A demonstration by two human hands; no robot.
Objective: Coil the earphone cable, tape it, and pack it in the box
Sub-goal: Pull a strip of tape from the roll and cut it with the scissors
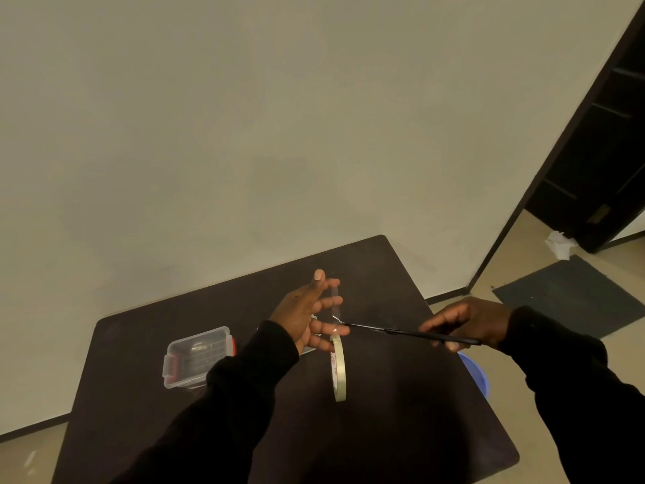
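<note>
While the left hand (307, 314) spreads its fingers and stretches a clear strip of tape (334, 302) up from the tape roll (338, 368) hanging off a lower finger, the right hand (467, 324) grips black scissors (394, 331), tips at the strip. Left on the dark table (401, 396) sits the clear box (197, 356), lid shut. I can't make out the earphone cable.

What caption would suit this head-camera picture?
Left hand stretches tape from the roll while right hand cuts it with scissors; box waits.
</note>
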